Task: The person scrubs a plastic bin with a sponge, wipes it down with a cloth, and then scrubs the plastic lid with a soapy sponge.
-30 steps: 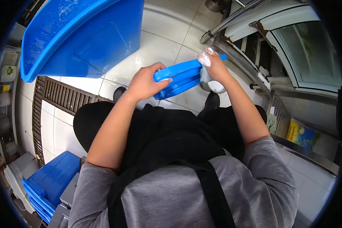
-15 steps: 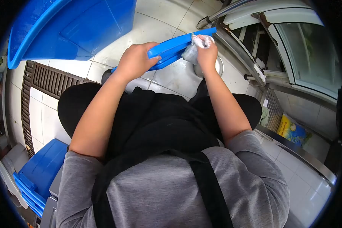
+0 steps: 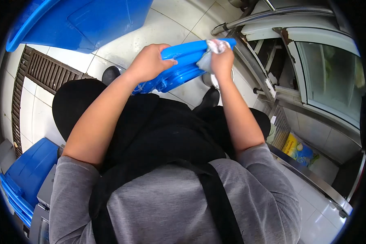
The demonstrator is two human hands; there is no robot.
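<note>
A wet blue plastic lid [image 3: 183, 61] is held tilted in front of my knees, its ridged side partly showing. My left hand [image 3: 150, 63] grips its left end, thumb on the near face and fingers over the top edge. In my right hand [image 3: 222, 61] is a bunched pale cleaning cloth [image 3: 205, 61], pressed against the lid's right end. Suds or water show along the lid's lower left part. Behind my right wrist stands a round metal container [image 3: 212, 79], mostly hidden.
A large blue bin [image 3: 85, 28] stands at the upper left, beside a floor drain grate [image 3: 53, 71]. More blue lids [image 3: 32, 171] are at the lower left. To the right are a metal-framed glass cabinet [image 3: 333, 73] and a yellow-and-blue bag [image 3: 297, 150] on a low shelf.
The lid has tilted so that more of its ridged face shows. Both hands keep their hold, the right still with the cloth at the lid's right end. The view has shifted slightly.
</note>
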